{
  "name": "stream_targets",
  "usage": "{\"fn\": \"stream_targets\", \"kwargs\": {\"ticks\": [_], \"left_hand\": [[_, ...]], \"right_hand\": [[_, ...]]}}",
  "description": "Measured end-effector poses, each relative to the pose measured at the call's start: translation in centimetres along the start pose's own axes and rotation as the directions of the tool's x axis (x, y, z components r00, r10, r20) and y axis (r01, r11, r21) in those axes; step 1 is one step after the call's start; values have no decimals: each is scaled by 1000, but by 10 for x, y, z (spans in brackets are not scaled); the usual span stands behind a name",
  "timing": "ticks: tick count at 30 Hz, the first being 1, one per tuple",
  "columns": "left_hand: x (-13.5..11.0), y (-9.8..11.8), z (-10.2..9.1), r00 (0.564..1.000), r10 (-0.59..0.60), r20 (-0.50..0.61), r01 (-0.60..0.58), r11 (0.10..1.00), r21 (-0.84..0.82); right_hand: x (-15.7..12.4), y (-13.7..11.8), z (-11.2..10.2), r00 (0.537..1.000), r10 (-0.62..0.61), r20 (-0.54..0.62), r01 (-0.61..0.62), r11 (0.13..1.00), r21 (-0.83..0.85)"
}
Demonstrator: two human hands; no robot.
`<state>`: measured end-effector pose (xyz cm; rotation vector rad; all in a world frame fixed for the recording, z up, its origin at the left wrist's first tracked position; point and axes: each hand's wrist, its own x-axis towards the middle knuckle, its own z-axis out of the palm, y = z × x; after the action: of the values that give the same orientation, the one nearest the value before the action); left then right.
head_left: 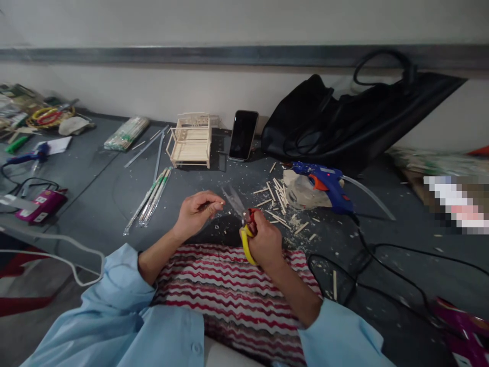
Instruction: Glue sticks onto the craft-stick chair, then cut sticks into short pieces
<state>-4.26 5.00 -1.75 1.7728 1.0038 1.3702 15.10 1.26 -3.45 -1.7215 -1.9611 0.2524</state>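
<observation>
Dark grey tabletop (99, 199) meets a pale wall (214, 86), with pale specks strewn across the work area. Above a striped cloth (229, 278), the two hands are near each other but apart. The right hand (267, 239) is closed around the yellow and red handles of the scissors (245, 218) — their blades point up and leftward, toward the left hand (195, 215). That hand has thumb and fingertips pinched together, perhaps on a tiny piece of stick, too small to make out surely. Just beyond the scissors lie loose short sticks (280, 196), and right of those a blue glue gun (330, 184). Wrapped sticks (155, 198) lie to the left; farther back stand a small wooden model (191, 150) and a phone (243, 135) — a black bag (305, 120) slumps beside it.
</observation>
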Motion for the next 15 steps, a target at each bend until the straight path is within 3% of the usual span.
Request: {"fn": "stream_targets", "kwargs": {"ticks": [6,15], "left_hand": [[0,-3,0,999,-5,32,7,998,-70],[1,-1,-5,984,179,18,-180,976,119]], "right_hand": [[-1,0,-1,999,-34,-5,34,999,-21],[-3,-5,-1,995,-97,-28,91,979,-183]]}}
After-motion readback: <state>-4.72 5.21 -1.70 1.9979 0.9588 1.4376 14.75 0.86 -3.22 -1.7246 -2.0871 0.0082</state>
